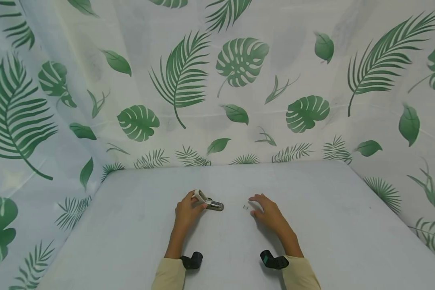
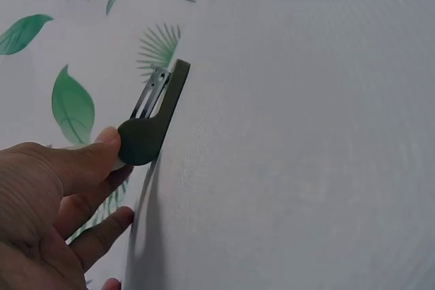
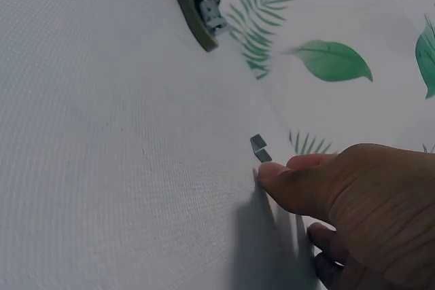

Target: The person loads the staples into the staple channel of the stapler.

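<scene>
My left hand point(image 1: 187, 211) grips a small stapler point(image 1: 214, 206) by its rear end, thumb on one side and fingers on the other. The stapler has a pale lever, lifted up, a dark olive base and a bare metal magazine point(image 2: 152, 93). Across from it, my right hand point(image 1: 271, 213) pinches what looks like a short grey strip of staples point(image 3: 259, 144) at its fingertips. The thumb tip meets the strip's near end; the finger behind it is partly hidden. A gap separates the strip from the stapler.
Both hands work above a pale table point(image 1: 130, 225). A white cloth with green leaf prints point(image 1: 239, 96) hangs behind the table and along both sides. Dark wrist cameras point(image 1: 274, 260) are strapped to both wrists.
</scene>
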The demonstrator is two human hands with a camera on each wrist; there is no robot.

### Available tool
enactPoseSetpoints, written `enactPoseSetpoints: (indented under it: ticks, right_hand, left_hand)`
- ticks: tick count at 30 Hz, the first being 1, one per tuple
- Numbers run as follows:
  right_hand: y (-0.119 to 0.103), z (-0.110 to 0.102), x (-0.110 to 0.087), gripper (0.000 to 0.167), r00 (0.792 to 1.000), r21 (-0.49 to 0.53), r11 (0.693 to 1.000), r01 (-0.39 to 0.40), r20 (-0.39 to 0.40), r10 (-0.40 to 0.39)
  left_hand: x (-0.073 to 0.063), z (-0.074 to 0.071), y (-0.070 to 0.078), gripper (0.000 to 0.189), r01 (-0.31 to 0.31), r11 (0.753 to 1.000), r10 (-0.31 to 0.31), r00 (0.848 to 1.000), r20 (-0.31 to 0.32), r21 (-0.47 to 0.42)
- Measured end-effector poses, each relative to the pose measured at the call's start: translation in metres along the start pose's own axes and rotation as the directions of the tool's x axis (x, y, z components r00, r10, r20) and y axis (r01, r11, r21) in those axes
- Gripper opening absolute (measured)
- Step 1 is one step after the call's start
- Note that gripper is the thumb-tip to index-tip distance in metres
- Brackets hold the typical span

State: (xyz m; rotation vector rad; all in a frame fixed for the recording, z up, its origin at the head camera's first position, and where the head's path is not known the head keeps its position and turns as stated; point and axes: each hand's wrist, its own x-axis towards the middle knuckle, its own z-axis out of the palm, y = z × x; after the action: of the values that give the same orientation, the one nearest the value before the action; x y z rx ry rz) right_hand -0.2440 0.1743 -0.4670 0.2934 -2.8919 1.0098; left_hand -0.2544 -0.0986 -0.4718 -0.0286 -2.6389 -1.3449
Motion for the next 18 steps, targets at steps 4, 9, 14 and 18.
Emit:
enactPoseSetpoints:
  ticks: [4,9,14,18]
  right_hand:
    - [0.000,0.001,0.001,0.040,1.000,-0.005,1.000,-0.002,0.026,0.003]
    - [0.000,0.001,0.002,0.040,0.999,-0.008,1.000,0.022,0.032,-0.022]
    - [0.002,0.002,0.002,0.039,0.998,0.000,0.999,0.050,0.023,-0.050]
    - [0.005,0.006,0.003,0.035,0.997,0.028,0.996,0.079,0.001,-0.079]
  left_hand:
    - [0.002,0.005,0.001,0.041,-0.011,1.000,0.011,1.000,-0.009,0.028]
    - [0.001,0.011,0.007,0.035,-0.019,0.999,0.020,0.999,-0.026,0.032]
    - [-0.001,0.018,0.011,0.035,-0.038,0.999,0.040,0.998,-0.052,0.036]
    - [-0.002,0.023,0.013,0.035,-0.052,0.997,0.055,0.996,-0.071,0.049]
